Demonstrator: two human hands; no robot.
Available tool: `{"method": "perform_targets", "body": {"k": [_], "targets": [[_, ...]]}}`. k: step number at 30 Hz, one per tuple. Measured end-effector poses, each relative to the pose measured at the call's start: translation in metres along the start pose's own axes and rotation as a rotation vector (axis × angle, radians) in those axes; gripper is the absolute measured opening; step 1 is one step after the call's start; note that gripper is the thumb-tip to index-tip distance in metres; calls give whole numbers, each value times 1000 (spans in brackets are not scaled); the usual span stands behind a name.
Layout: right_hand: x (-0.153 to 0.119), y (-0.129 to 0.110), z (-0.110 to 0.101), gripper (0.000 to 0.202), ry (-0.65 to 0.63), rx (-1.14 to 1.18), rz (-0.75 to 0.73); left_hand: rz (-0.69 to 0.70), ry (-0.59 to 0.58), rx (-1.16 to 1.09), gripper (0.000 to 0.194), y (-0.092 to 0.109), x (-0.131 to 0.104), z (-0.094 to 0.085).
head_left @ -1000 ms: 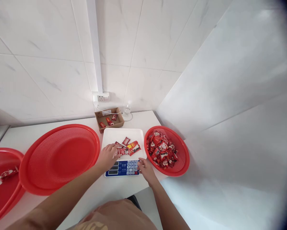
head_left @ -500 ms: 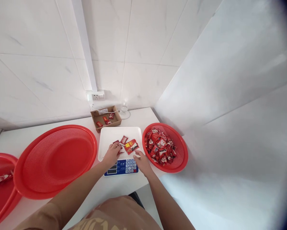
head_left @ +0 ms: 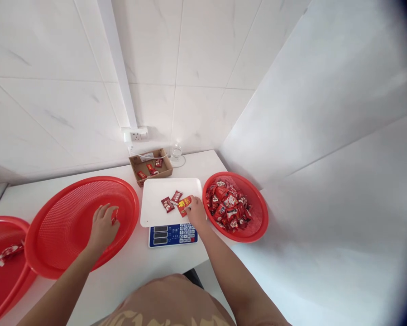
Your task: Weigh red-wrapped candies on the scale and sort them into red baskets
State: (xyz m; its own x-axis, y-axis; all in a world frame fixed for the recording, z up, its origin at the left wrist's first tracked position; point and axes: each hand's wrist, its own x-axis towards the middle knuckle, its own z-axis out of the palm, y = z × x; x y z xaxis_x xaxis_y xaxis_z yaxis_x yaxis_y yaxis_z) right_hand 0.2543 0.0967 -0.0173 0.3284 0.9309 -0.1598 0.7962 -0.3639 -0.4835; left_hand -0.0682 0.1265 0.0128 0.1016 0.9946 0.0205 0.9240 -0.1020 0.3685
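Handling: we appear to be sorting through wrapped packets by hand, both hands busy at once.
Left hand: our left hand is above the middle basket, its grip pinched together on a small red packet (mostly hidden by fingers).
Right hand: our right hand is over the weighing pan, its grip closed on the right part of a red-and-yellow packet.
Pan contents: two dark red packets, the nearer one and the farther one, beside the held packet.
Scale: blue key panel, on the near side of the pan.
Right basket: a red basket, heaped with wrapped packets, rim just beside the pan.
Far-left basket: another red basket, one wrapped piece inside.
Beyond the pan: cardboard box with a few packets.
Handling note: releasing the small packet calls for parting fingertips within the middle basket's rim; lifting the other calls for a flat pinch.
Edges, room: white surface shows between the middle basket and scale; we judge lateral room tightest between pan and right basket.
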Motion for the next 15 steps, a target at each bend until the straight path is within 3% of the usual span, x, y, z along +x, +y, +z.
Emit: {"method": "perform_targets", "body": {"k": [5,9,12,15], "targets": [[0,-5,-11,55,51,183,139,45,-190,-25,47,-2,-32,17],[-4,-31,-15,51,33,544,213,-1,-387,-58,54,5,-47,30],[-7,-65,-8,58,-152,803,45,1,-432,6,53,7,-51,34],[-4,-90,2,69,-221,657,-145,31,-460,78,52,7,-52,35]]}}
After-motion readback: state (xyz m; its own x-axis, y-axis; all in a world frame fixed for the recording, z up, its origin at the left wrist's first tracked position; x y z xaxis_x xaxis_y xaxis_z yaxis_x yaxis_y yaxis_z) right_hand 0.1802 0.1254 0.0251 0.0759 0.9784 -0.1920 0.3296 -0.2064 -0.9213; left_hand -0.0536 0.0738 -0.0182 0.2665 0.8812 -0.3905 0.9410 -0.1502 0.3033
